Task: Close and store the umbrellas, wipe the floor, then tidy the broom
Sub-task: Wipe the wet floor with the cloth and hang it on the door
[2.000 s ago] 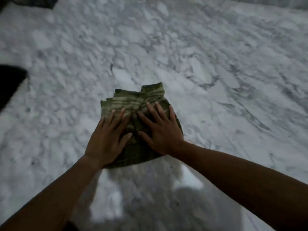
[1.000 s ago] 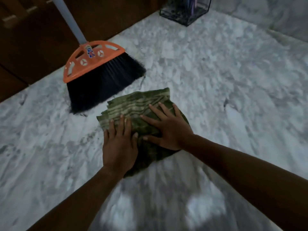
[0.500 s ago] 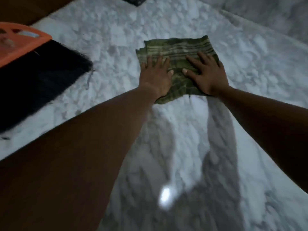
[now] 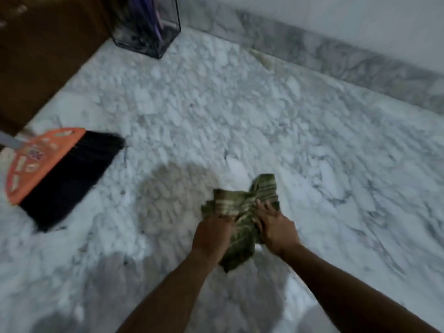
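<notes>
A green striped cloth [image 4: 242, 207] lies bunched on the white marble floor [image 4: 216, 116]. My left hand [image 4: 212, 234] has its fingers curled into the cloth's left side. My right hand [image 4: 274, 224] presses on its right side, fingers apart and gathering the fabric. A broom lies on the floor at the left, with an orange head [image 4: 36, 162], black bristles [image 4: 72, 179] and a grey handle [image 4: 9, 141] running off the left edge. A clear umbrella stand [image 4: 149, 27] with purple umbrellas in it stands in the far corner.
Dark wooden furniture or a door [image 4: 43, 56] fills the upper left. A marble skirting [image 4: 336, 58] runs along the white wall at the back right. My shadow falls on the floor near the cloth.
The cloth was pulled back toward me and has crumpled. My hands went from flat on it to gripping it. The view swung so the broom and the stand show again.
</notes>
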